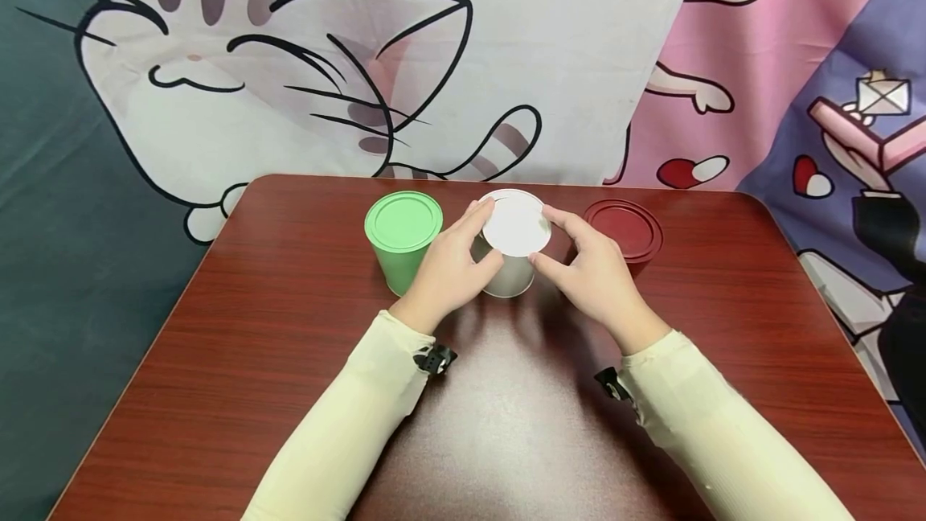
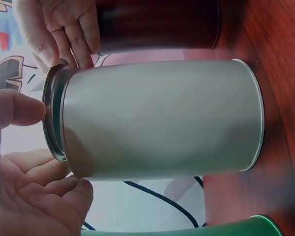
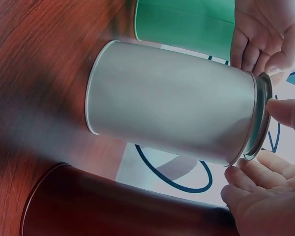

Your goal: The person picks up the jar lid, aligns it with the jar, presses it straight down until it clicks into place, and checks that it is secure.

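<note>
A pale grey can (image 1: pixel 510 278) stands upright on the table between my two hands. Its round white lid (image 1: pixel 517 223) sits at the top, and both wrist views show a narrow gap between the lid's edge (image 2: pixel 51 113) and the can's rim. My left hand (image 1: pixel 452 268) grips the lid's edge from the left, thumb in front and fingers toward the back. From the right, my right hand (image 1: pixel 596 272) holds the opposite edge in the same way. In the right wrist view, the right thumb (image 3: pixel 287 114) presses on the lid's edge.
A green lidded can (image 1: pixel 398 252) stands close by my left hand. Behind my right hand is a dark red lidded can (image 1: pixel 624 230). All are near the far edge of the reddish-brown wooden table (image 1: pixel 217 360). A cloth with a cartoon cat (image 1: pixel 289 87) hangs behind it.
</note>
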`<state>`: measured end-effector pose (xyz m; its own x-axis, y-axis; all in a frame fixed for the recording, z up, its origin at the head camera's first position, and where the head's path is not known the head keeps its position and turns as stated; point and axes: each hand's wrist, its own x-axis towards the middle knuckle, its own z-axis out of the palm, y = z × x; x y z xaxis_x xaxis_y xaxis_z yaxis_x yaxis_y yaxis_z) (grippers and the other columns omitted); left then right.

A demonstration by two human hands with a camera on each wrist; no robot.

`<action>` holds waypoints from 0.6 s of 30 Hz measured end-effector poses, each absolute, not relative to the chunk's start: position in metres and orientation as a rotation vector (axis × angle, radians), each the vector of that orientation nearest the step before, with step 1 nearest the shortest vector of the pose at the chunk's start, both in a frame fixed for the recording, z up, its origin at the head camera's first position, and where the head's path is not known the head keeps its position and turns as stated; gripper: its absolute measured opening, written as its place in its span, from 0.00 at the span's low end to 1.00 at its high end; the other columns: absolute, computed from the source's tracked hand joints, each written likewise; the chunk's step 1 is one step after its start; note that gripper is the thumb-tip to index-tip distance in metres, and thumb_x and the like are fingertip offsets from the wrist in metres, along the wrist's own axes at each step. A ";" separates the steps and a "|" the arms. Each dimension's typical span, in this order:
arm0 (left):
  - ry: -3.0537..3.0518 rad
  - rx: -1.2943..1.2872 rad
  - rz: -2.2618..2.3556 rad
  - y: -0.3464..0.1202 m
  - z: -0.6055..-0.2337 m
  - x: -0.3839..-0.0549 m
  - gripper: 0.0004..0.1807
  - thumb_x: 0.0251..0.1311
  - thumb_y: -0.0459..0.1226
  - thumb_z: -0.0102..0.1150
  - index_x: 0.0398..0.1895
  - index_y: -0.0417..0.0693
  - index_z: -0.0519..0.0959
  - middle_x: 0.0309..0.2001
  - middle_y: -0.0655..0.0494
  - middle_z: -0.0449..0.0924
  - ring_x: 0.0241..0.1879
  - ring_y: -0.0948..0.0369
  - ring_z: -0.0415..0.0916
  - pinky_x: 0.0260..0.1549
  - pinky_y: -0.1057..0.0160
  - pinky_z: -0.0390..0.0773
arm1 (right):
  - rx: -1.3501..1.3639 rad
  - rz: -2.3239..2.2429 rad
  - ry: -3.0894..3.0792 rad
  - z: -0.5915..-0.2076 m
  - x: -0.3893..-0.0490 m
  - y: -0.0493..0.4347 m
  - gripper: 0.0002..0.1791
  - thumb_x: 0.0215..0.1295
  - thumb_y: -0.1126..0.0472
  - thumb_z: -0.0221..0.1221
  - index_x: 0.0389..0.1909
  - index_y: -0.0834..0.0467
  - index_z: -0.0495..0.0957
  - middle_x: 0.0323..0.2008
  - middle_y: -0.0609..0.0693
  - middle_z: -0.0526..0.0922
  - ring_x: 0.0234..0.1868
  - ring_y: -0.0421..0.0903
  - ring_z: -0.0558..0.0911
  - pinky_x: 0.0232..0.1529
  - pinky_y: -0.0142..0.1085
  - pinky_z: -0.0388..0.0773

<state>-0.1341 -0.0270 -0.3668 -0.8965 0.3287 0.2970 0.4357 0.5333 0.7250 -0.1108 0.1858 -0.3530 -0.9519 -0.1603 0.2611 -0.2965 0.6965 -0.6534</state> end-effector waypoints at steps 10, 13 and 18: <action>-2.632 -0.624 -1.329 -0.027 -0.368 -0.139 0.38 0.58 0.38 0.55 0.75 0.43 0.64 0.73 0.54 0.65 0.74 0.52 0.58 0.71 0.56 0.61 | 0.338 1.135 -2.765 -0.355 -0.118 0.180 0.35 0.63 0.56 0.67 0.70 0.58 0.70 0.66 0.55 0.75 0.69 0.53 0.72 0.67 0.53 0.67; -2.644 -0.612 -1.335 -0.027 -0.368 -0.141 0.37 0.59 0.38 0.55 0.75 0.43 0.64 0.74 0.53 0.64 0.74 0.53 0.58 0.71 0.56 0.61 | 0.328 1.131 -2.765 -0.355 -0.119 0.179 0.35 0.63 0.57 0.66 0.71 0.58 0.69 0.66 0.55 0.75 0.69 0.53 0.71 0.67 0.53 0.67; -2.648 -0.590 -1.338 -0.026 -0.368 -0.144 0.37 0.59 0.38 0.55 0.75 0.44 0.65 0.73 0.53 0.65 0.74 0.55 0.58 0.71 0.57 0.61 | 0.317 1.128 -2.761 -0.354 -0.122 0.177 0.34 0.63 0.57 0.65 0.70 0.58 0.70 0.66 0.55 0.75 0.68 0.53 0.72 0.68 0.53 0.66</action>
<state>-0.1438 -0.0258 -0.3683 -0.9173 0.2890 0.2740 0.3920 0.5340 0.7491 -0.1218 0.1771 -0.3542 -0.9675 -0.1404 0.2102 -0.2474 0.6963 -0.6738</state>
